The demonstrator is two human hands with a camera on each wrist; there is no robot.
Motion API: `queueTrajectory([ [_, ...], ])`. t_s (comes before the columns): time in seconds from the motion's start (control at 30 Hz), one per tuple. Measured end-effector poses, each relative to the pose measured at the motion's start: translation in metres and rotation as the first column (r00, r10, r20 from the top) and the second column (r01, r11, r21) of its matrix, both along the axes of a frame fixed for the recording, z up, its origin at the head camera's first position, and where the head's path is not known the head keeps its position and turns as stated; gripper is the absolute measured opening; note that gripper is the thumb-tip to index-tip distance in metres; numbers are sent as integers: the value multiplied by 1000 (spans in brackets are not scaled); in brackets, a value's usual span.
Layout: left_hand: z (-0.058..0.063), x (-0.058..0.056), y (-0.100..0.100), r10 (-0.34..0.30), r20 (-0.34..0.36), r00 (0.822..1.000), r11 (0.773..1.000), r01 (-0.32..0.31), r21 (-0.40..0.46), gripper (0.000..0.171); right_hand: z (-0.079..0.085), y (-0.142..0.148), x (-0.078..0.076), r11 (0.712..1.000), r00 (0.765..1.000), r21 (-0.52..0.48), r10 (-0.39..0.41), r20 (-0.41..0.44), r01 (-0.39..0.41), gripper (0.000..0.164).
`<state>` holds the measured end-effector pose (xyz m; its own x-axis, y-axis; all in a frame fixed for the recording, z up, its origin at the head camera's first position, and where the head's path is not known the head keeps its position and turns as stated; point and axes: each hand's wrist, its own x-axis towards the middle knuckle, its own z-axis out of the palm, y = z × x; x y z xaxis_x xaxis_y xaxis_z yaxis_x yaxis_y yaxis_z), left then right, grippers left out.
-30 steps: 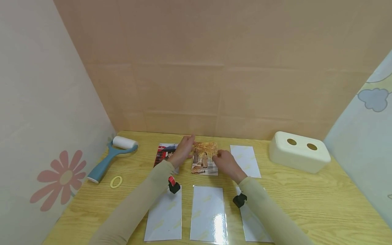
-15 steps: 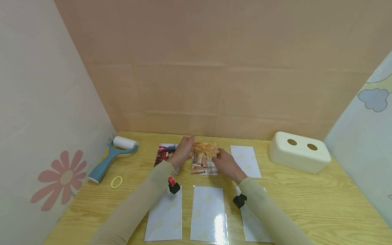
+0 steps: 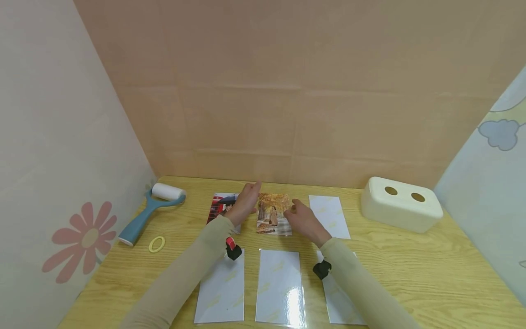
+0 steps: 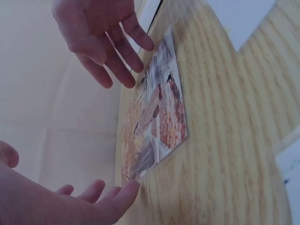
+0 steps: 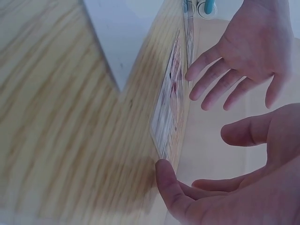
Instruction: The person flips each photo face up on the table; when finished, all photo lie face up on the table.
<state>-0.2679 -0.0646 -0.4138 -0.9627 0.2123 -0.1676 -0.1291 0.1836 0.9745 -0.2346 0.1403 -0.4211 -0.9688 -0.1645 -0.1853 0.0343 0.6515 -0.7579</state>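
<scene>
An autumn picture card (image 3: 269,208), printed with a figure in a long coat among golden trees, lies on the table between my two hands. My left hand (image 3: 244,204) is at its left side, fingers extended, with fingertips right at the card's edge in the left wrist view. On the opposite side, my right hand (image 3: 305,220) has its fingers loosely bent and thumb apart, one fingertip (image 5: 165,169) right by the card's corner. Partly covered by the left hand is a second picture card (image 3: 218,210) with red and a dark umbrella.
A white card (image 3: 328,214) lies right of the hands. Nearer me is a row of white cards (image 3: 278,285), two partly under my forearms. At left are a blue-handled roller (image 3: 141,221) and a yellow ring (image 3: 156,244); at right, a cream box (image 3: 400,205) with two holes.
The far edge of the autumn picture card sits slightly lower in the head view than a second ago, and its right edge a touch further left. Both hands have stayed almost in place.
</scene>
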Motion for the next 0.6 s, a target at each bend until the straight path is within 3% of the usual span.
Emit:
queueTrajectory([
  [0.4,5,3,6,-1,-49,999,996,-3,-87,73,1,3,0,1000,997,-19,-26,-76,24,59],
  [0.6,6,4,10,-27,-102,994,997,19,-76,70,4,4,1,995,988,-89,-53,-147,40,52],
])
